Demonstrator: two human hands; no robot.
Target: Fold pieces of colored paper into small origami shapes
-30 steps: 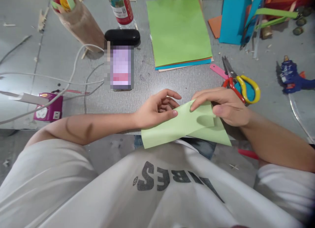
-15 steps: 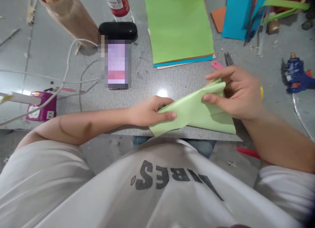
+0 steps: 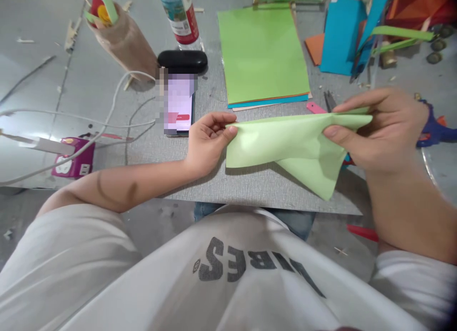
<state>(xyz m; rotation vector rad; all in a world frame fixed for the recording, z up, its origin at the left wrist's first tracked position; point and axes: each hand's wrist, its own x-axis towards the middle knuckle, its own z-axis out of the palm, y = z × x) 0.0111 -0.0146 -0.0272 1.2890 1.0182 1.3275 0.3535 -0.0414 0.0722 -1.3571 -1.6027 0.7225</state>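
A pale green sheet of paper (image 3: 278,138), folded over along its upper edge, is stretched between my two hands above the table's front edge. My left hand (image 3: 210,138) pinches its left upper corner between thumb and fingers. At the other end, my right hand (image 3: 374,126) grips the paper with the thumb in front and the fingers behind. A loose flap of the sheet hangs down below the fold, nearer the right side. Behind the right hand lie scissors (image 3: 329,101), partly hidden, and a pink-handled tool (image 3: 314,108).
Stacked coloured paper (image 3: 264,59) lies behind my hands. At left are a phone (image 3: 180,105), a black case (image 3: 182,61), a bottle (image 3: 180,16), a brown vase-like holder (image 3: 124,47), white cables and a purple power socket (image 3: 76,157). A blue glue gun (image 3: 433,126) lies right.
My left hand has moved up and slid to the paper's left corner. The right hand has shifted right, and the paper is now level and pulled wider. The view has tilted slightly.
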